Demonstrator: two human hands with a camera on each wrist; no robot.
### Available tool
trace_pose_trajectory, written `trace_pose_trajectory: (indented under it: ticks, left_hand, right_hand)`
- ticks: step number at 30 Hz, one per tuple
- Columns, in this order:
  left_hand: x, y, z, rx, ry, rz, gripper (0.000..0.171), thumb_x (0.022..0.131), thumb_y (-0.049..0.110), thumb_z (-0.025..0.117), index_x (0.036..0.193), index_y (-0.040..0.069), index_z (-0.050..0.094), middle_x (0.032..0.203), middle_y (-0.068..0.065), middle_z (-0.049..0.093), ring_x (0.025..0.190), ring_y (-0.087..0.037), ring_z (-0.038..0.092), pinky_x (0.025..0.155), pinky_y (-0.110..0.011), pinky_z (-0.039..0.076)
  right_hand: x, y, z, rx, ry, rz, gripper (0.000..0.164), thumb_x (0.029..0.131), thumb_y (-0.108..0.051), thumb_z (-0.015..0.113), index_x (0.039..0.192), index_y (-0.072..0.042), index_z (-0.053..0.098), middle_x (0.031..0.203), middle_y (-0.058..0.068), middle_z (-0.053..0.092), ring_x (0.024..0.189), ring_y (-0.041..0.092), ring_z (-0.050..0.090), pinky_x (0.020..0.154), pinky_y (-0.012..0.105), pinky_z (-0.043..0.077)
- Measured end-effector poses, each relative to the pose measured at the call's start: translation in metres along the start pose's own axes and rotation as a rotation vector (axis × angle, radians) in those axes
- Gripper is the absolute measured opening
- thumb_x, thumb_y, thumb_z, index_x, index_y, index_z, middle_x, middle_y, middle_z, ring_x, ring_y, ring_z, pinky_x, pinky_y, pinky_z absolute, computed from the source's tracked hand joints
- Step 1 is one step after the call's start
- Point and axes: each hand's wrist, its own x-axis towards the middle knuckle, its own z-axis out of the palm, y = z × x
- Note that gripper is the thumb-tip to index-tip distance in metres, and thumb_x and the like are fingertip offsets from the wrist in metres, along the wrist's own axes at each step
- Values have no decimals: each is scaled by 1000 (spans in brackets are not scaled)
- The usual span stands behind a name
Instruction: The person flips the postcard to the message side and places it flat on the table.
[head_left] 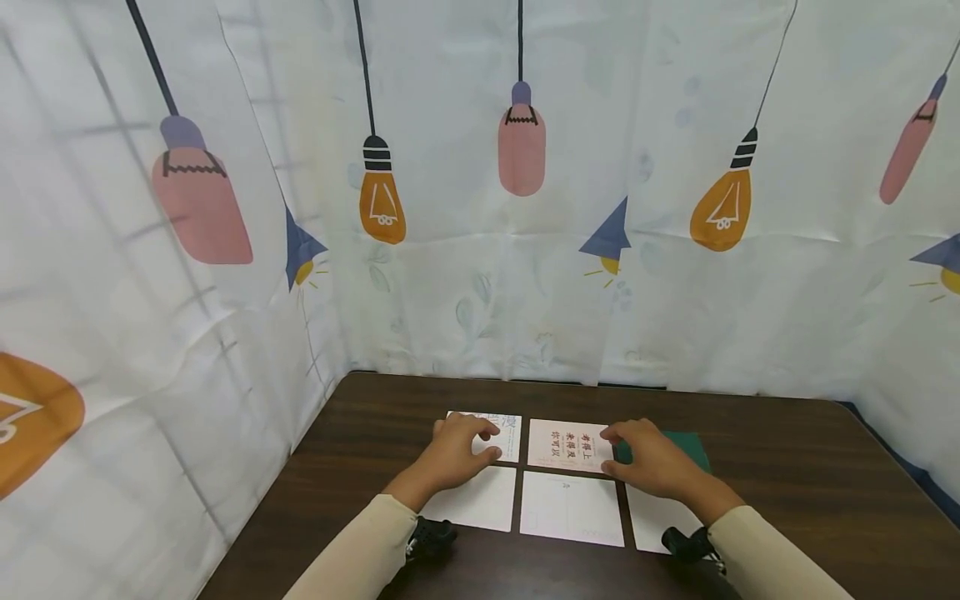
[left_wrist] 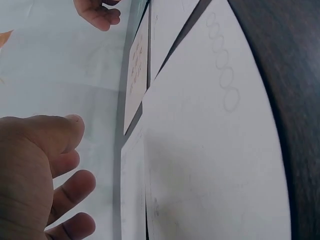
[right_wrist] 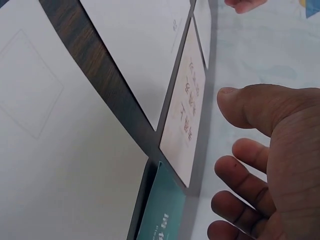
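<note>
As my left hand (head_left: 448, 454) and right hand (head_left: 649, 460) hover loosely bent, holding nothing, the head view's lower centre shows six cards (head_left: 572, 510) in two rows (laid out, I judge; what's left is unclear); left wrist view, bare table (left_wrist: 292, 60) at upper right; right wrist view, slim gap beside the green card (right_wrist: 162, 200), bottom centre

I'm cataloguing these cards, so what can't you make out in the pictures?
Green card, head view: partly behind the right grip; right wrist view: cut off by the bottom edge.
Top-left card, head view: partly behind the left grip.
Bottom-middle card, head view: marks too small to read.
</note>
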Motion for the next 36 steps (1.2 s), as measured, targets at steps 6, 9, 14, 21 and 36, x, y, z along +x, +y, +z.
trace_pose_trajectory:
  ticks: [6, 9, 14, 21, 36]
  left_hand:
    - [-1, -6, -5, -2, -18, -24, 28, 95, 25, 74, 119, 9, 72, 106, -6, 70, 111, -28, 52, 87, -50, 30]
    - [-1, -9, -10, 4, -15, -35, 28, 95, 25, 74, 119, 10, 72, 106, -4, 69, 112, -29, 52, 87, -50, 30]
    - [-1, -12, -13, 17, -9, -49, 30, 94, 22, 75, 121, 10, 72, 107, -3, 69, 111, -29, 52, 89, -51, 31]
    - [-2, -20, -13, 28, -3, -80, 31, 93, 20, 77, 123, 12, 72, 107, -2, 67, 113, -30, 53, 93, -52, 32]
    - [-7, -40, -24, 33, -14, -169, 33, 95, 19, 75, 127, 11, 70, 111, -3, 66, 115, -33, 52, 96, -56, 34]
  right_hand:
    - [5, -3, 3, -16, 8, -13, 50, 87, -31, 83, 129, -11, 66, 118, 3, 66, 118, 29, 55, 90, 50, 51]
    - [9, -7, 5, -24, 21, -10, 49, 87, -31, 83, 129, -11, 67, 119, 3, 66, 120, 29, 54, 92, 50, 51]
    - [12, -10, 8, -26, 18, 3, 48, 86, -29, 83, 128, -12, 67, 119, 3, 66, 122, 29, 54, 96, 51, 50]
    - [14, -11, 11, -31, 9, -1, 47, 86, -29, 83, 128, -11, 68, 119, 5, 67, 125, 31, 53, 97, 51, 49]
    - [26, -22, 19, -42, 11, -11, 49, 85, -30, 84, 128, -11, 68, 119, 4, 67, 122, 28, 54, 98, 50, 49]
